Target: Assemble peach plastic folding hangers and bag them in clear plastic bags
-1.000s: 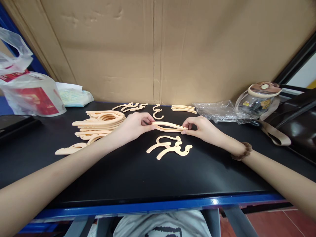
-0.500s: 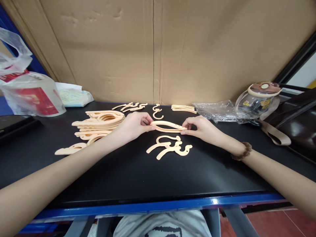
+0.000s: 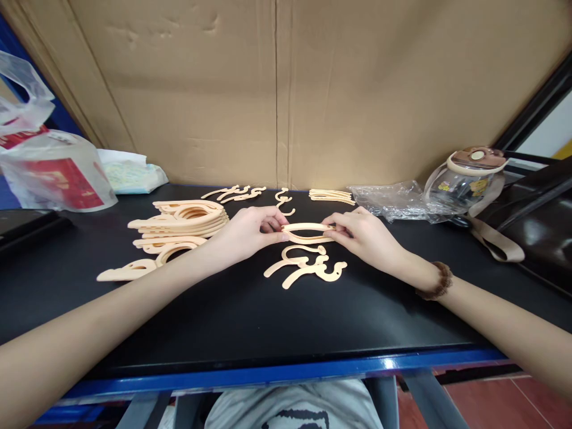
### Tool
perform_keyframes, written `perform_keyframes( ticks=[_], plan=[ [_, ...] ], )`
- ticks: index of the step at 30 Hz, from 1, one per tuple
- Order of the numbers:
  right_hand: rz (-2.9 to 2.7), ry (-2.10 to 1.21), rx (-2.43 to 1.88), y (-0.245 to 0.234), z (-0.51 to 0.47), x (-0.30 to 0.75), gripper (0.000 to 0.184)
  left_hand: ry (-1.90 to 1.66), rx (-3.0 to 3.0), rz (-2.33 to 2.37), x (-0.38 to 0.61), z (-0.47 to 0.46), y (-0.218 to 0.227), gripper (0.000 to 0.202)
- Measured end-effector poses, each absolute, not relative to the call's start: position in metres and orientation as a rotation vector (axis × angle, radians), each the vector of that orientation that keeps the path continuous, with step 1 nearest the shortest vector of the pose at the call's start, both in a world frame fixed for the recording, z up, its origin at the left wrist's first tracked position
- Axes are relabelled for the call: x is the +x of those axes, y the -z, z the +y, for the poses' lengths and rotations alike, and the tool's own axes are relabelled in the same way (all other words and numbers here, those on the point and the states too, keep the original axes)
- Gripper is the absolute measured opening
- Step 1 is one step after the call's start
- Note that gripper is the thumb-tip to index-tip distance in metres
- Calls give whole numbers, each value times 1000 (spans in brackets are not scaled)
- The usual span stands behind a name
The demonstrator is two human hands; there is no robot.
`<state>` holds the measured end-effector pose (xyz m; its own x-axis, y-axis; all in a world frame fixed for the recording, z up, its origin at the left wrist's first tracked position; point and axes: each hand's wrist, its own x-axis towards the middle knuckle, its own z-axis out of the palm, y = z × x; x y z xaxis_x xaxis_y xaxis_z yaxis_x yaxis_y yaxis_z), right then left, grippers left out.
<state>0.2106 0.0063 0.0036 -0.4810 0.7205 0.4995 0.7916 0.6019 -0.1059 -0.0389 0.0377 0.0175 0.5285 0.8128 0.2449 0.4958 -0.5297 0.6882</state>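
Note:
My left hand (image 3: pixel 252 233) pinches one end of a pair of curved cream plastic hanger arms (image 3: pixel 306 227), and my right hand (image 3: pixel 369 237) pinches the other. Between my hands the two arms bow apart, leaving a lens-shaped gap; fingers hide both ends. Just below them on the black table (image 3: pixel 268 322) lie cream hook pieces and curved arm pieces (image 3: pixel 308 271). Beside my left forearm rests a stack of cream folded hangers (image 3: pixel 181 221), partly covered by that arm.
Farther back lie several curved pieces (image 3: pixel 236 193), hook pieces (image 3: pixel 283 199) and a pile of strips (image 3: pixel 331 196). A clear plastic wrapper (image 3: pixel 388 201) and a clear bottle (image 3: pixel 467 185) stand right. At left are a plastic bag (image 3: pixel 62 173) and a tissue pack (image 3: pixel 134 174). Cardboard (image 3: pixel 187 95) rises behind.
The hanger arms have come slightly nearer to me and bow wider apart. My right hand has shifted a little left, my left hand a little right, so they are closer together.

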Motion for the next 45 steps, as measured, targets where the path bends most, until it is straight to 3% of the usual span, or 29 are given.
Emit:
perform_keyframes(
  ticks=[3, 9, 11, 13, 17, 22, 38, 45],
  plan=[
    [-2097, -35, -1204, -4, 9, 213, 12, -797, 2237, 1078, -42, 40, -17, 25],
    [-1631, -589, -1005, -9, 16, 220, 20, -824, 2240, 1114, -43, 38, -19, 21],
    [-1588, -641, -941, -11, 14, 220, 13, -846, 2225, 1123, -42, 37, -19, 21],
    [-1634, -617, -886, -12, 11, 218, 10, -863, 2210, 1122, -41, 37, -19, 20],
    [-1790, -452, -899, -14, 5, 213, 25, -879, 2210, 1120, -39, 36, -17, 19],
    [-1969, -245, -1021, -13, 3, 208, 17, -878, 2222, 1103, -38, 34, -17, 22],
    [-2107, -252, -1004, -5, 5, 197, 23, -863, 2239, 1137, -35, 33, -19, 35],
    [-2149, -273, -1029, -4, 5, 196, 23, -879, 2278, 1071, -36, 34, -17, 22]
  ],
)
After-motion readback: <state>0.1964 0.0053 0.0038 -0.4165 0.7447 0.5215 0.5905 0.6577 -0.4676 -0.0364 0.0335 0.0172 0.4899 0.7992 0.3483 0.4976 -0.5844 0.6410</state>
